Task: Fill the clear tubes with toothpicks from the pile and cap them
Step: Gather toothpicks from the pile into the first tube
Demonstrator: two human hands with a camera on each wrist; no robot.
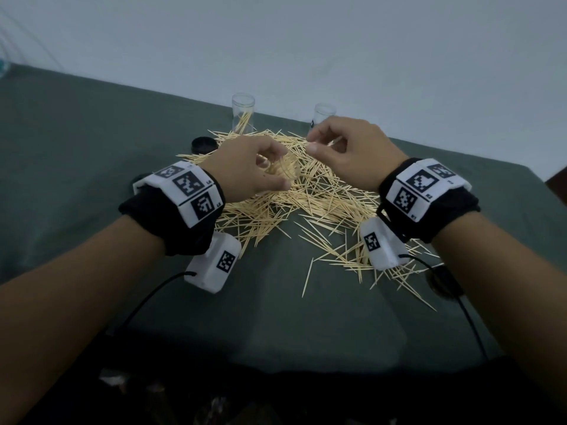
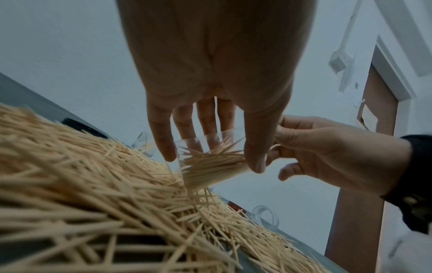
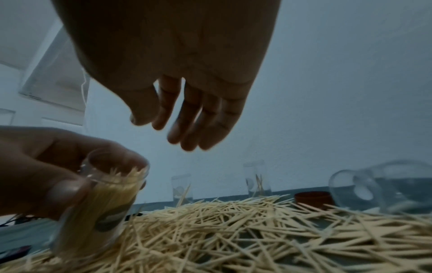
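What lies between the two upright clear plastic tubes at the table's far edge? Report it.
Only green tablecloth, bare between the left tube and right tube; the head view shows it.

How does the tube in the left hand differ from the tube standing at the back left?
The held tube is gripped by the left hand and tilted over the pile; the back-left tube stands upright on the table, untouched. The held tube is packed with toothpicks; the back-left tube holds only a few, leaning. Both are clear and uncapped.
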